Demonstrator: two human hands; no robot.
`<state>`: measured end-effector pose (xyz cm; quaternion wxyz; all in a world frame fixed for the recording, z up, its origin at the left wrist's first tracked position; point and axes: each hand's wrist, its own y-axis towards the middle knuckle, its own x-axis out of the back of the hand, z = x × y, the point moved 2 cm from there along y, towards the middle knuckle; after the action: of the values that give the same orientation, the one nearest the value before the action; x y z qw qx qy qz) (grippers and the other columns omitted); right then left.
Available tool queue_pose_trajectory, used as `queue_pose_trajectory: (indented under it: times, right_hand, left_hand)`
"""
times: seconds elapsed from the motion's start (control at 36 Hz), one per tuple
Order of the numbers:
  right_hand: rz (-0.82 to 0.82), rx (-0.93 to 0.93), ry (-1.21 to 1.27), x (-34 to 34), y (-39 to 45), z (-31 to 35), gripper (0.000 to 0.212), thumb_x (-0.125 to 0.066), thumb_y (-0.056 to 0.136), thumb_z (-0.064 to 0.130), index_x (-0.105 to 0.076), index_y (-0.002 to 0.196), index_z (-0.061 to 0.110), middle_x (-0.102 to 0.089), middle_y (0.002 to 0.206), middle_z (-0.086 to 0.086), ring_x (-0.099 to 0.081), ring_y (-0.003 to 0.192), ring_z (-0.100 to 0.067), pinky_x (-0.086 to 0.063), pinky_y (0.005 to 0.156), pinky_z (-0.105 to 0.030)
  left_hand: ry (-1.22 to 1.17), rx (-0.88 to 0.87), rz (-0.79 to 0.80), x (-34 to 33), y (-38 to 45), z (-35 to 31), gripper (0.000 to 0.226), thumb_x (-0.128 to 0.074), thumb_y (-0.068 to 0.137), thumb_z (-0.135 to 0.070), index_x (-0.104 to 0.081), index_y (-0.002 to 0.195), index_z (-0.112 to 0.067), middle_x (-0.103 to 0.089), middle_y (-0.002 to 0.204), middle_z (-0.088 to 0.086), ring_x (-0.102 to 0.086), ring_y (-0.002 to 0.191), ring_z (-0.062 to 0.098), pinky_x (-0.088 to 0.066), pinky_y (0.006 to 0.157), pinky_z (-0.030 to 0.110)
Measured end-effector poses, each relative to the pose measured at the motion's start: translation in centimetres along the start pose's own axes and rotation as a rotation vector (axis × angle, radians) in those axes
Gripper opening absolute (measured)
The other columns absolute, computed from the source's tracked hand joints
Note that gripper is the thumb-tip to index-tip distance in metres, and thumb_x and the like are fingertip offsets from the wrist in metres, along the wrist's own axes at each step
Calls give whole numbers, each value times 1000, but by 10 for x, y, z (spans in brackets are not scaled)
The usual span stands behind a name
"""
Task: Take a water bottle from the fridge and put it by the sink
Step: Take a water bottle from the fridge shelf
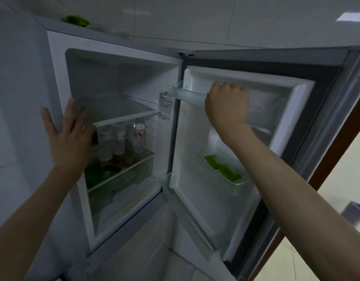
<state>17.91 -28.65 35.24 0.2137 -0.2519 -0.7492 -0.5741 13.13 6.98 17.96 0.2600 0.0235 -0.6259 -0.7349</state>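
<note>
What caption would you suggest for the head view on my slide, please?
Fridge door open, right hand on its top shelf, left hand open before water bottles.

The fridge (122, 78) stands open, its door (280, 110) swung right. The left hand (67, 136) lies flat, fingers spread, against the cabinet's left front edge. The right hand (227, 104) curls over the upper door shelf (187, 94). Water bottles (138, 136) stand on the middle glass shelf (140, 159); something green (221, 168) lies in the lower door bin (240, 184).
</note>
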Motion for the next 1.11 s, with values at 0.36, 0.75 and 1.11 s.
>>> queue_pose_trajectory:
  times: [0.36,0.75,1.11]
  right_hand:
    - [-84,-28,-12,-70,22,-48,47,-41,103,34,-70,97,-2,-71,90,-22,-64,87,-38,-44,88,-46]
    - [-40,-128,59,-131,46,-71,53,-35,106,41,-61,109,-5,-66,104,-29,-56,101,-41,-42,91,-48]
    - [-125,-269,134,-159,63,-72,63,-28,105,45,-63,96,-5,-66,90,-27,-57,94,-41,-41,94,-52]
  left_hand:
    - [-37,52,42,3,-5,0,15,-66,91,7,-77,97,-1,-75,121,25,-8,169,33,18,128,64]
    - [51,-10,-132,-13,-10,6,21,-61,95,3,-78,89,-9,-78,111,14,-31,163,36,2,130,69]
    - [-67,-55,59,-18,-18,-32,29,-54,98,-17,-79,104,-6,-71,138,17,-39,158,37,5,129,71]
